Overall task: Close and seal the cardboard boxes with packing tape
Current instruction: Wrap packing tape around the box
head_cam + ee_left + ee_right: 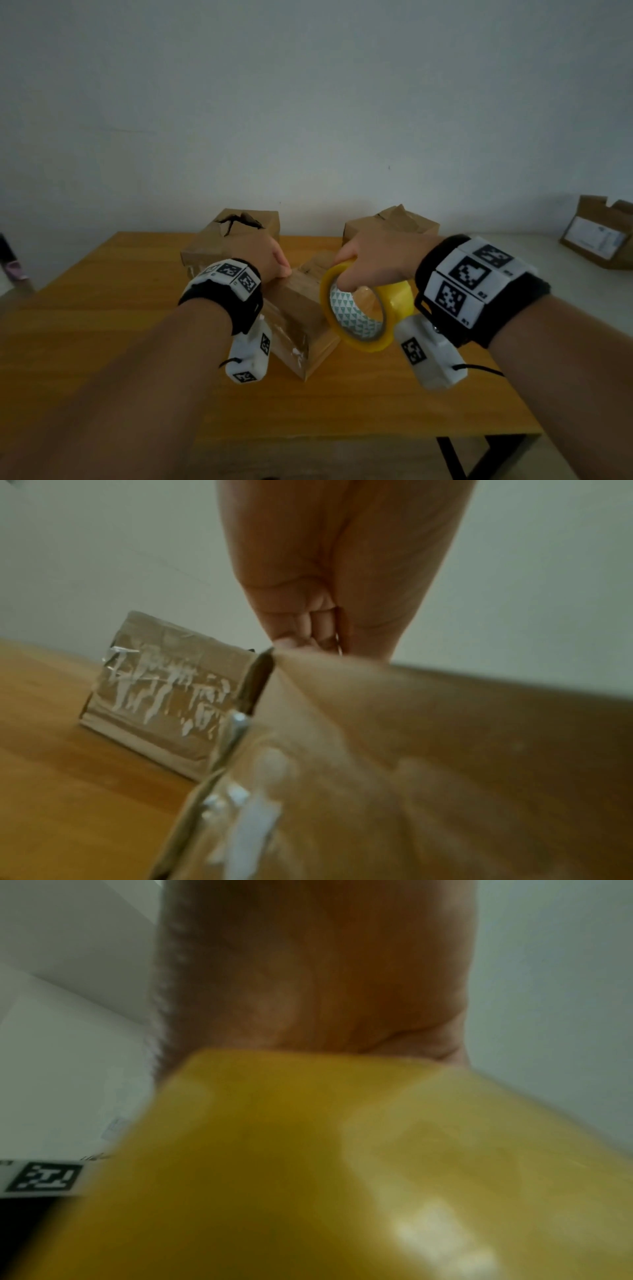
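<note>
A small brown cardboard box (pixel 301 308) with taped sides stands mid-table between my hands. My left hand (pixel 286 270) sits at its top left edge with the fingers (pixel 301 626) curled against the thumb. A thin shiny strip edge, seemingly the tape end (pixel 338 642), shows pinched between them. To the right of the box my right hand (pixel 346 274) grips a yellow packing tape roll (pixel 363 308) by its top rim. In the right wrist view the roll (pixel 342 1150) fills the picture under the palm. No strip between roll and box is clearly visible.
Two more cardboard boxes stand at the back of the wooden table (pixel 102 308): one at the left (pixel 233 236) with a torn top, also seen taped (pixel 164 691), and one at the right (pixel 394 222). An open box (pixel 599 233) lies on a white surface at the far right.
</note>
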The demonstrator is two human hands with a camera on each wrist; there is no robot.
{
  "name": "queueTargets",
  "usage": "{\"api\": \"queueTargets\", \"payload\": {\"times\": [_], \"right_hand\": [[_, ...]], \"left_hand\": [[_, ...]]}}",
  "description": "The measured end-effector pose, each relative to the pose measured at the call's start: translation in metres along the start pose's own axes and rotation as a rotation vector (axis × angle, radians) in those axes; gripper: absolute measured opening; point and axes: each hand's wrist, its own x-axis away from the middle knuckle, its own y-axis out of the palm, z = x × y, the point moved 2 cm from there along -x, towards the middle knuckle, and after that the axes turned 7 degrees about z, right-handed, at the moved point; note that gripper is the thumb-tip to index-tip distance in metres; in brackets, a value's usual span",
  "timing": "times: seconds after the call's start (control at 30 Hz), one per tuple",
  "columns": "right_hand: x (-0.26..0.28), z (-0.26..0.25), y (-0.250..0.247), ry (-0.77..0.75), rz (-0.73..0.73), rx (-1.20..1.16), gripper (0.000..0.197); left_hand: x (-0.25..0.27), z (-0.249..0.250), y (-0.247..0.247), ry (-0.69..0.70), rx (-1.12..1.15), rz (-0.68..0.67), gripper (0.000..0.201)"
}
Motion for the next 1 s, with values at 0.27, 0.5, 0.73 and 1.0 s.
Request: {"api": "queueTargets", "payload": {"times": [0.27,0.5,0.73,1.0], "right_hand": [[0.001,-0.004,0.001,-0.024,-0.01,-0.021,0.021],[-0.001,-0.008,0.001,-0.009,0.003,0.022,0.029],[-0.007,-0.006,0.003,0.004,0.006,0.019,0.042],[-0.004,0.006,0.008,0.022,0.216,-0.116,0.029]], "left_hand": [[0.005,0.006,0.012,0.055,-0.023,0.008,0.024],[0.014,-0.001,0.025,0.036,0.147,-0.017,0.047],[0.009,-0.008,0.038,-0.089,0.208,-0.059,0.064],[0.01,0.002,0.044,-0.102,0.011,-0.151,0.064]]}}
